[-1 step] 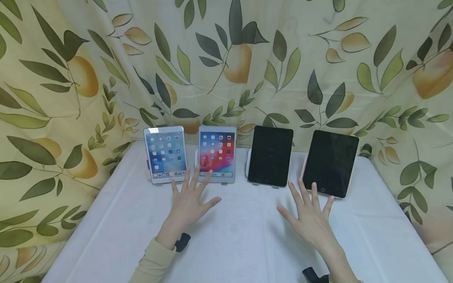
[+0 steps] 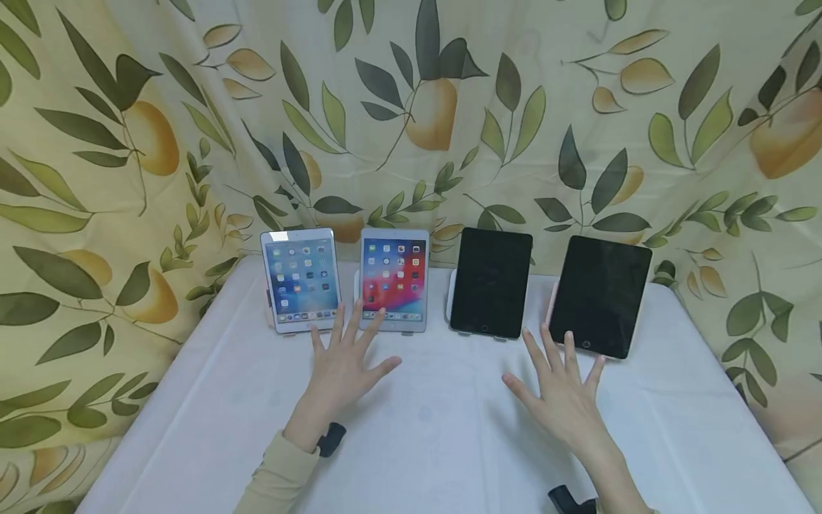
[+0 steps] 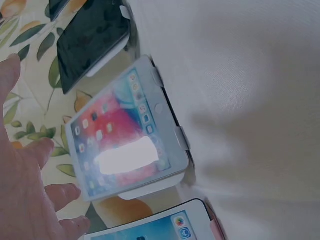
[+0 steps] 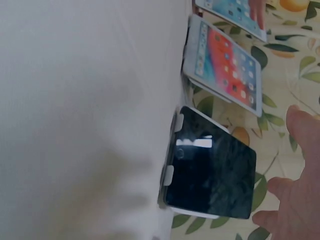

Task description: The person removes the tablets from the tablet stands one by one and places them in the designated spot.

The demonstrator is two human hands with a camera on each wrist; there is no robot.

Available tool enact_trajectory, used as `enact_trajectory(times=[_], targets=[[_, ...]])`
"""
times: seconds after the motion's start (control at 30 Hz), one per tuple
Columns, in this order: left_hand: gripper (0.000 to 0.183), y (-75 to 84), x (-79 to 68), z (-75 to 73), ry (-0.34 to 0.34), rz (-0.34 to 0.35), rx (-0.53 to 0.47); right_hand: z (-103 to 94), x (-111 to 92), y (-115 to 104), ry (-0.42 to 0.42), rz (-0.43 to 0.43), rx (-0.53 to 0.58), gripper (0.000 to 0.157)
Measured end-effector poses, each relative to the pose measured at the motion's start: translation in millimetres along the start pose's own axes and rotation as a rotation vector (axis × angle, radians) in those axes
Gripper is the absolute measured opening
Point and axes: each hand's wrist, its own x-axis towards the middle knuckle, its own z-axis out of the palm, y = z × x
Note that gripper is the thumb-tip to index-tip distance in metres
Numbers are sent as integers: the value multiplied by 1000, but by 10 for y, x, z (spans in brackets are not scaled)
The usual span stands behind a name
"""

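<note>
Four fingers and thumb spread, my left hand (image 2: 342, 371) hovers over the table before a white tablet with a blue home screen (image 2: 302, 271) and another white tablet with a red and blue home screen (image 2: 394, 275). In the head view its fingertips overlap their lower edges; contact cannot be told. My right hand (image 2: 561, 396), fingers also spread, is in front of a dark-screened black tablet (image 2: 491, 282) and a second black tablet (image 2: 601, 296) at the right. Neither hand holds anything. Both wrist views show the tablets tilted on stands, with clips (image 4: 169, 175) at their lower edges.
A white cloth (image 2: 424, 442) covers the table. Behind and at both sides hangs a curtain (image 2: 411, 185) printed with leaves and fruit. Each wrist wears a black strap or mount (image 2: 331, 440). The tablets stand in a row near the table's back edge.
</note>
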Motion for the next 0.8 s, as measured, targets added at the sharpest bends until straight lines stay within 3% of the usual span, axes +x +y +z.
enact_trajectory(times=[0.47, 0.8], targets=[[82, -43, -20, -6, 14, -42, -13, 104, 23, -71, 27, -21, 64, 83], [81, -134, -18, -8, 47, -58, -3, 174, 151, -269, 22, -33, 88, 82]])
